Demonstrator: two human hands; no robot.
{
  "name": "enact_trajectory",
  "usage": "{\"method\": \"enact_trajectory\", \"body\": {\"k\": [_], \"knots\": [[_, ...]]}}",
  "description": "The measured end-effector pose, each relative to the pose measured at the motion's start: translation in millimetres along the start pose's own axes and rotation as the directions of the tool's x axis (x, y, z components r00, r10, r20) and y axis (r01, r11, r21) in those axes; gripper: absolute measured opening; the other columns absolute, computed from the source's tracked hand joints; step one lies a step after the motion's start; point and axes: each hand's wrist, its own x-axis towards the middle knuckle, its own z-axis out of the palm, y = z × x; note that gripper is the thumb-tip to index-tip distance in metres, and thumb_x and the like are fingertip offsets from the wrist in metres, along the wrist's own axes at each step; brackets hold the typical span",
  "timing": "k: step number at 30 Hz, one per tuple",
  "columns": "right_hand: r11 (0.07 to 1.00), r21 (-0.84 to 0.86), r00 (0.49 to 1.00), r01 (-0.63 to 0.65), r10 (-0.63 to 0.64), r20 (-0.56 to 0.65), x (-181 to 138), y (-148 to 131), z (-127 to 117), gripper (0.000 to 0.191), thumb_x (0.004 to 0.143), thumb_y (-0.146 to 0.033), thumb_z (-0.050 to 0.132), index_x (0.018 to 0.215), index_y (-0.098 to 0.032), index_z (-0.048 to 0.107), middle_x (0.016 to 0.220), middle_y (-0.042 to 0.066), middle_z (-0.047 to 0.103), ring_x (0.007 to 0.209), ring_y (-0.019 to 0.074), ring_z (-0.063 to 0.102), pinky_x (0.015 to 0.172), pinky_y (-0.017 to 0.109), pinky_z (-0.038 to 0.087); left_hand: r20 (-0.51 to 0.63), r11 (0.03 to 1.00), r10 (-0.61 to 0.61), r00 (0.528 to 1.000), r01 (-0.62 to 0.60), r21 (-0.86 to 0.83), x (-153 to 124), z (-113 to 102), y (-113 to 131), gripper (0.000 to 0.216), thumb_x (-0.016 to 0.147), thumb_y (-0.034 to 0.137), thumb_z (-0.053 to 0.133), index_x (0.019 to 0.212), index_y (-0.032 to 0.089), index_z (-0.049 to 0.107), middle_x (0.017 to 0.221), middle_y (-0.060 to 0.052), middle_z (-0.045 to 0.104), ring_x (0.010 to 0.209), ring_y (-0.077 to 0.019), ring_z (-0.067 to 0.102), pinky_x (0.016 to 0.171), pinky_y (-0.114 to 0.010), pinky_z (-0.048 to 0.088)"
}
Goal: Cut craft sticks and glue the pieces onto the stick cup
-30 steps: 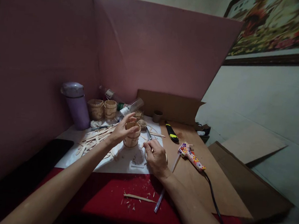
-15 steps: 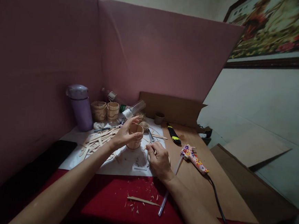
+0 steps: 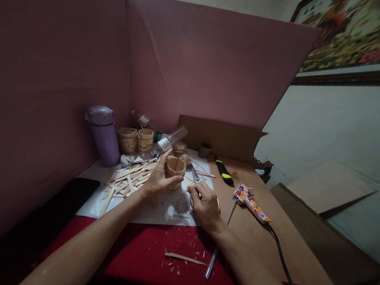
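- The left hand holds the little stick cup, with fingers wrapped round its near left side, over the white paper.
- The right hand is curled up, just right of the cup. I cannot tell if it grips anything.

Red table: white sheet, cardboard, wood scraps.

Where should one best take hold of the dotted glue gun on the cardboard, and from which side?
Grip the glue gun by its handle, where the black cord leaves, from above on the right; it lies flat on the cardboard, this end unobstructed.
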Motion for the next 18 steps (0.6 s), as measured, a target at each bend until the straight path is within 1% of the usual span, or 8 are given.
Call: {"method": "enact_trajectory", "body": {"k": [2, 4, 9, 13, 18], "knots": [[1.0, -0.009, 1.0, 0.008, -0.008, 0.001, -0.2, -0.3, -0.1, 0.025, 0.096, -0.027, 0.049, 0.073, -0.02, 0.057, 0.075, 0.003, 0.06, 0.073, 0.0165, 0.056, 0.068, 0.027, 0.039, -0.009, 1.0, 0.001, 1.0, -0.001, 0.027, -0.7, 1.7, -0.3, 0.098, 0.067, 0.05, 0.078, 0.148, 0.021, 0.03, 0.136, -0.015, 0.05, 0.122, -0.0311, 0.052, 0.105, -0.045, 0.04], [1.0, -0.018, 1.0, 0.017, -0.017, -0.001, -0.4, -0.4, 0.0, 0.026, 0.096, -0.027, 0.049, 0.072, -0.02, 0.057, 0.074, 0.002, 0.06, 0.072, 0.0162, 0.056, 0.068, 0.027, 0.038, -0.01, 0.999, -0.008, 1.0, 0.008, 0.047, -1.0, 2.8, 0.6, 0.098, 0.068, 0.05, 0.077, 0.148, 0.02, 0.03, 0.137, -0.015, 0.05, 0.122, -0.0315, 0.052, 0.105, -0.045, 0.04], [0.999, -0.03, 1.0, 0.03, -0.03, -0.01, -0.6, -0.8, 1.0, 0.025, 0.095, -0.027, 0.05, 0.072, -0.02, 0.058, 0.073, 0.002, 0.059, 0.07, 0.0158, 0.055, 0.067, 0.027, 0.038, 0.004, 0.999, -0.024, 1.0, 0.024, 0.045, -1.7, 4.4, 3.5, 0.093, 0.07, 0.044, 0.076, 0.147, 0.018, 0.03, 0.123, -0.013, 0.059, 0.112, -0.028, 0.058, 0.1, -0.043, 0.043], [0.999, -0.033, 1.0, 0.017, -0.018, -0.004, -0.1, -2.5, 0.4, 0.025, 0.095, -0.027, 0.05, 0.072, -0.02, 0.058, 0.073, 0.002, 0.059, 0.071, 0.0159, 0.055, 0.067, 0.027, 0.038, -0.015, 0.998, -0.039, 0.999, 0.04, 0.041, -2.0, 5.4, 4.6, 0.088, 0.07, 0.041, 0.074, 0.145, 0.019, 0.033, 0.126, -0.014, 0.057, 0.112, -0.0277, 0.057, 0.101, -0.044, 0.042], [0.999, -0.032, 1.0, 0.018, -0.018, 0.002, 0.5, -4.4, -1.3, 0.025, 0.095, -0.026, 0.049, 0.071, -0.021, 0.058, 0.072, 0.002, 0.059, 0.07, 0.0159, 0.056, 0.066, 0.027, 0.039, -0.027, 0.998, -0.063, 0.998, 0.063, 0.024, -1.5, 6.0, 5.1, 0.088, 0.069, 0.041, 0.074, 0.144, 0.017, 0.036, 0.119, -0.013, 0.06, 0.109, -0.0286, 0.058, 0.099, -0.045, 0.043]]}}
